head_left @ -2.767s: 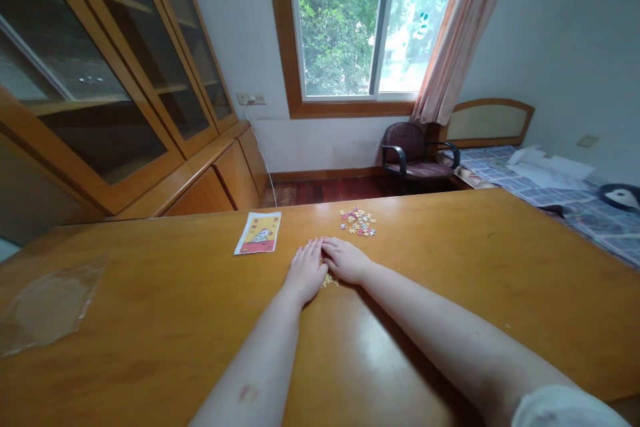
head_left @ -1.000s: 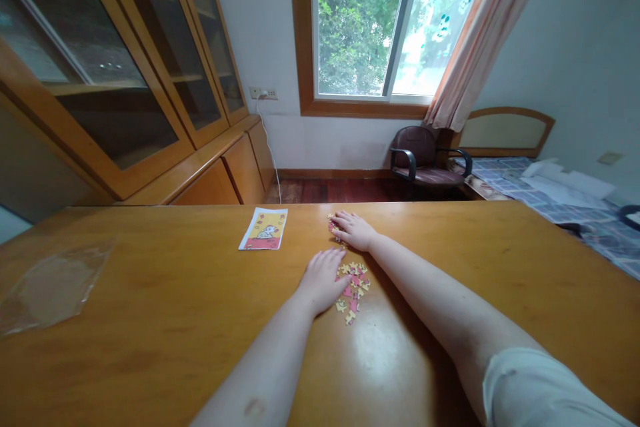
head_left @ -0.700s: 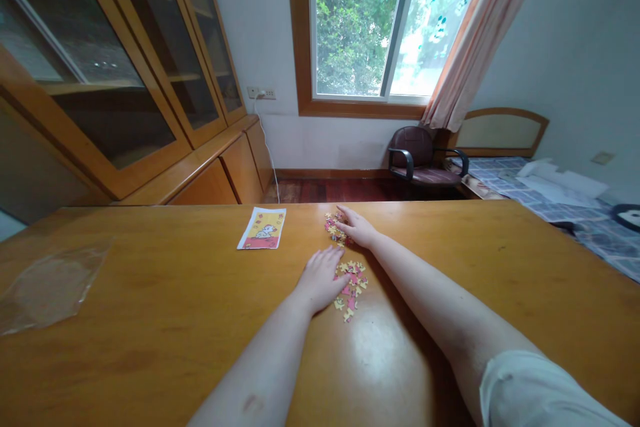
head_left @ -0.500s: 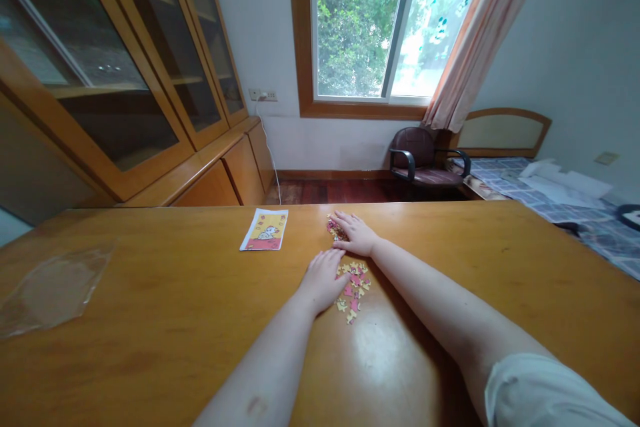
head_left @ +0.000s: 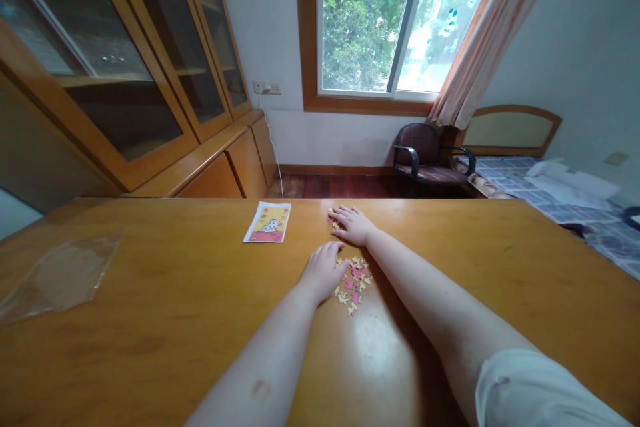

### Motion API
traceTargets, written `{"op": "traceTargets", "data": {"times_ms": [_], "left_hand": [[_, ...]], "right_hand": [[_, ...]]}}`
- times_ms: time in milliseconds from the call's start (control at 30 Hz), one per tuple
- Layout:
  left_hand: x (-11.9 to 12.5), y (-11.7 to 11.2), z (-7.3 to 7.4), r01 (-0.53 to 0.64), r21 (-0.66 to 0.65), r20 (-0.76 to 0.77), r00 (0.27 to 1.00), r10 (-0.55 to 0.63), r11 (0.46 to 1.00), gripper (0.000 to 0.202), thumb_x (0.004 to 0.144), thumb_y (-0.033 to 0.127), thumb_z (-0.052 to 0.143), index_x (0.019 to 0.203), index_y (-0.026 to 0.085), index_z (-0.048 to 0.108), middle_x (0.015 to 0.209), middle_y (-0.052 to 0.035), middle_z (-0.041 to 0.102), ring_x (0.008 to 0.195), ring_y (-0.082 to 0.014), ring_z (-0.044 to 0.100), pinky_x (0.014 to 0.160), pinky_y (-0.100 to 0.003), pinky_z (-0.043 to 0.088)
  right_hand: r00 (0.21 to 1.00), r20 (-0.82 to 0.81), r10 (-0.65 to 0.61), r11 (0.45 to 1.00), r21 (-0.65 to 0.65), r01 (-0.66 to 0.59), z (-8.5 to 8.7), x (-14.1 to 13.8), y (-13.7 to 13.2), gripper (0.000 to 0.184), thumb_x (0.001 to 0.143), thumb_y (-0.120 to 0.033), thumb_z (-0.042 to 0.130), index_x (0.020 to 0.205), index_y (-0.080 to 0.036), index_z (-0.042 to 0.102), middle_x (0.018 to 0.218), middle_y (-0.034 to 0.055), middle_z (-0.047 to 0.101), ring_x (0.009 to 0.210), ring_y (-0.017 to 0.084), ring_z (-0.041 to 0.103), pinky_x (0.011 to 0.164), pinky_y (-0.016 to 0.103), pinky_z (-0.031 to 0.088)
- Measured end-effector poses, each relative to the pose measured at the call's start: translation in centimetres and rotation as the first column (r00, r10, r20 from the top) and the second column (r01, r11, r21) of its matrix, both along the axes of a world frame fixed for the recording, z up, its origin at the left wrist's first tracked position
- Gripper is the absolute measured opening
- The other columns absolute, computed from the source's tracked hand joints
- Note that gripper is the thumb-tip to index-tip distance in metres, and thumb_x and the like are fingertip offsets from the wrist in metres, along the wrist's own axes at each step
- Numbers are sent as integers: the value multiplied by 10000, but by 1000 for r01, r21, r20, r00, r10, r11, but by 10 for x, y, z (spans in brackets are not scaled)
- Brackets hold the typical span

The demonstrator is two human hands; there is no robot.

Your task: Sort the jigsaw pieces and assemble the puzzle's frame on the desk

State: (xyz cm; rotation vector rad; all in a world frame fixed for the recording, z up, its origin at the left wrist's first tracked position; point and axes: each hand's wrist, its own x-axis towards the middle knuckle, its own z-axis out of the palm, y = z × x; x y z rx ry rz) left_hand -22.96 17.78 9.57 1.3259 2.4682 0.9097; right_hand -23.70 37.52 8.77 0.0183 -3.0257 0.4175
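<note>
On the wooden table [head_left: 165, 320], pink and yellow jigsaw puzzle pieces [head_left: 356, 275] lie in a loose pile. My left hand [head_left: 324, 268] rests along the left side of this pile, fingers stretched forward and thumb over its edge. Farther off, my right hand [head_left: 353, 223] lies flat with its fingers spread over a second group of puzzle pieces [head_left: 332, 221], hiding most of them. Left of the hands is a picture card [head_left: 270, 222] showing a white animal on yellow and pink.
A clear plastic bag [head_left: 60, 277] lies flat at the table's left. Beyond the table stand a glass-door cabinet [head_left: 200, 117] at left, an armchair [head_left: 423, 153] under the window, and a bed [head_left: 520, 167] at right.
My right hand now covers more of the far pieces, and a small gap has opened between the two hands. The whole view has shifted slightly.
</note>
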Motion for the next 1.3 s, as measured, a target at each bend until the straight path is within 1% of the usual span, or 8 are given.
{"op": "traceTargets", "data": {"times_ms": [433,600,667,800,967,1100,1233,1300], "left_hand": [[11,1,9,97,-97,23,995,-95,991,544,874,408,438,1366,174,422,1419,-98,451,1322,-258,372,1117,-407,274],[14,1,8,138,-73,44,990,-135,988,548,894,408,405,1377,150,414,1420,-104,454,1315,-241,388,1120,-393,285],[14,1,6,155,-44,70,986,-151,987,535,898,401,398,1375,158,418,1410,-100,467,1304,-227,405,1114,-377,300],[12,0,4,132,22,150,980,-134,991,514,902,395,394,1367,179,430,1406,-96,474,1295,-219,423,1108,-372,313],[14,1,4,136,12,99,986,-137,991,495,911,376,371,1359,177,443,1384,-89,499,1274,-209,444,1097,-362,328],[23,5,5,159,-104,-34,986,-163,982,504,911,392,372,1356,170,451,1420,-89,465,1327,-229,383,1130,-399,263],[31,6,3,224,-147,-129,961,-243,964,563,862,448,463,1362,190,435,1456,-96,416,1358,-257,336,1148,-432,213],[34,7,1,218,-137,-155,959,-238,966,537,831,415,511,1319,193,474,1412,-101,463,1324,-265,376,1132,-425,248]], "right_hand": [[999,-31,-6,1000,-15,6,-2,1,0,560,882,-496,471,1399,-290,421,1477,41,382,1386,250,288,1140,505,156],[984,-161,-77,978,-202,44,-7,2,10,590,897,-495,413,1423,-227,386,1489,76,358,1393,231,270,1147,445,187],[941,-242,-238,915,-380,134,-9,5,18,594,915,-465,341,1449,-206,325,1503,85,328,1390,221,274,1136,418,227],[802,-206,-561,618,-748,240,-18,20,32,582,915,-437,267,1436,-183,311,1422,121,437,1325,259,374,1080,451,321],[846,-107,-522,503,-840,204,-26,57,20,504,849,-433,409,1278,-180,490,1192,121,611,1043,233,596,919,395,476],[908,-45,-418,526,-826,201,-21,86,-3,366,811,-394,471,1057,-169,623,985,83,683,933,223,632,880,381,495],[964,-17,-266,587,-796,148,-10,113,-30,373,861,-355,422,1129,-190,623,1174,69,648,1101,216,585,981,378,445],[968,-31,-248,673,-724,149,-6,125,-44,386,885,-353,408,1182,-210,607,1225,62,627,1151,211,557,1033,386,406]]}}
